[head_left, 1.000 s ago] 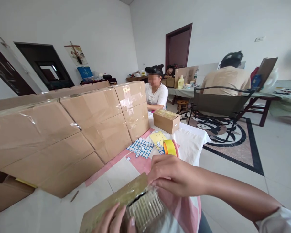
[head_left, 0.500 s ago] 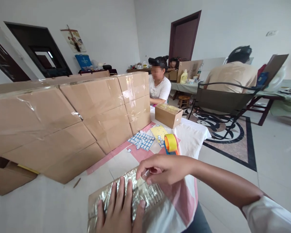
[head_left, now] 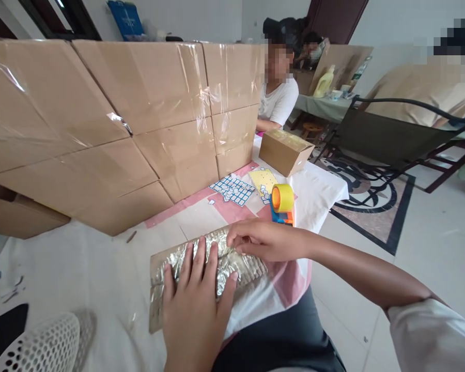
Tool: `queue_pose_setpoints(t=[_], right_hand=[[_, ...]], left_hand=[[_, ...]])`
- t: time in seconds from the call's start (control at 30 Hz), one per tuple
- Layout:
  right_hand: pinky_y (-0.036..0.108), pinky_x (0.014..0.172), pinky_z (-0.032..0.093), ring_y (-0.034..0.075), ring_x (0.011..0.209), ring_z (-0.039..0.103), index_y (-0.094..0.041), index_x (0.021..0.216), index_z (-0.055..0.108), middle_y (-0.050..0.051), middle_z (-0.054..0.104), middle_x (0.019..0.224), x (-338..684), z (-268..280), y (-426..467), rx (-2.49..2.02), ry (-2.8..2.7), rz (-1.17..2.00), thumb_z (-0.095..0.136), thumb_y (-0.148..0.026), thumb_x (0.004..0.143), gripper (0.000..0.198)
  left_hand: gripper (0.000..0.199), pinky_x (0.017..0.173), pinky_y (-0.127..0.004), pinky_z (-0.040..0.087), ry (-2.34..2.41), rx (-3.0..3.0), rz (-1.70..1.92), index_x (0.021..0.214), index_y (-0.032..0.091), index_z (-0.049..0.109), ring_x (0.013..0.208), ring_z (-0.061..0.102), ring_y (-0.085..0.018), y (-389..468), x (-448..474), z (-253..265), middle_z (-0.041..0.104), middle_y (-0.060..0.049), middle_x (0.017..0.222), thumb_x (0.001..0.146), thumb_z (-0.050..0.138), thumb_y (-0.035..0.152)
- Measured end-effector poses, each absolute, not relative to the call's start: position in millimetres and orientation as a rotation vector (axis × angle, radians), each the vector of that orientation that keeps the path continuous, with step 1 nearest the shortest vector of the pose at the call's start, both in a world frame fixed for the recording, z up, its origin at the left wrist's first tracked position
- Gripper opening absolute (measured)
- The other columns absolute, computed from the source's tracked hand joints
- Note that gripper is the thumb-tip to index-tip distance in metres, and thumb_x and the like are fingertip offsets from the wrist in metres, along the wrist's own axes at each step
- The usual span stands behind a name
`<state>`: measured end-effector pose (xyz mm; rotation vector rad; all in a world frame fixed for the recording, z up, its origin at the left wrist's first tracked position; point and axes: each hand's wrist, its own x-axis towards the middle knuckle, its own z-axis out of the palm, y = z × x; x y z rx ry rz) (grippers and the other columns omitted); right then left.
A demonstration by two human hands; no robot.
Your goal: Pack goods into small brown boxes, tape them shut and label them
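Observation:
A flat cardboard piece [head_left: 157, 305] covered in shiny, wrinkled clear tape [head_left: 230, 268] lies on the cloth in front of me. My left hand [head_left: 197, 294] rests palm down on it, fingers spread. At its upper right part, my right hand [head_left: 267, 240] has its fingers curled and its fingertips together against the taped surface. What sits between those fingertips is hidden. Just beyond my right hand stands a yellow tape roll [head_left: 289, 199] on a blue and orange tape dispenser [head_left: 281, 217].
A wall of stacked cardboard boxes [head_left: 170, 150] runs along the far left. A small carton [head_left: 282, 152], a blue-gridded sheet [head_left: 232, 189] and a yellow sheet [head_left: 262, 179] lie beyond the dispenser. A white perforated basket [head_left: 46, 346] is lower left. Another person [head_left: 281, 98] sits behind the boxes.
My view has tipped downward and come nearer, bringing the white basket into sight. Both hands stay on the taped cardboard, the left flat and the right with fingertips together.

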<state>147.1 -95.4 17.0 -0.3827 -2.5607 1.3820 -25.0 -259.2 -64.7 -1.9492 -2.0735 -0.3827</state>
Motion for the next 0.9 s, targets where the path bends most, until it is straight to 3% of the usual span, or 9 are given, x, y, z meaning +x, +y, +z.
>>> queue_pose_setpoints(t=[0.3,0.5,0.7,0.9], right_hand=[[0.029,0.077,0.046,0.016,0.083,0.062,-0.017,0.107,0.062,0.003,0.069,0.09,137.9,5.4,-93.4,-0.397,-2.695,1.056,0.057,-0.009,0.096,0.015],[0.029,0.075,0.046,0.016,0.078,0.06,-0.018,0.105,0.06,0.002,0.066,0.085,137.8,-1.7,-96.6,-0.46,-2.646,0.964,0.056,-0.011,0.096,0.013],[0.033,0.082,0.048,0.02,0.095,0.059,-0.019,0.109,0.055,0.007,0.061,0.107,141.6,-6.4,-95.9,-0.584,-2.619,0.823,0.057,-0.011,0.095,0.016],[0.035,0.083,0.047,0.019,0.09,0.057,-0.02,0.115,0.053,0.008,0.055,0.12,141.6,-22.5,-93.9,-0.919,-2.434,0.918,0.069,-0.019,0.087,0.033]], left_hand=[[0.064,0.126,-0.058,0.012,-2.03,-1.909,-0.558,0.155,0.016,0.046,0.143,0.048,-0.036,-260.9,-21.4,-62.6,0.046,-0.013,0.161,0.099,0.051,0.046],[0.042,0.127,-0.05,0.017,-1.717,-2.069,-0.811,0.132,0.041,0.068,0.131,0.059,-0.027,-255.5,-28.6,-57.1,0.062,0.002,0.148,0.092,0.068,0.051],[0.027,0.127,-0.046,0.018,-1.757,-2.089,-0.932,0.12,0.038,0.074,0.125,0.064,-0.022,-256.3,-24.3,-56.8,0.07,0.007,0.137,0.095,0.066,0.043],[0.035,0.129,-0.038,0.015,-1.702,-2.119,-0.977,0.13,0.035,0.069,0.124,0.063,-0.018,-254.9,-26.0,-62.9,0.072,0.01,0.132,0.096,0.066,0.041]])
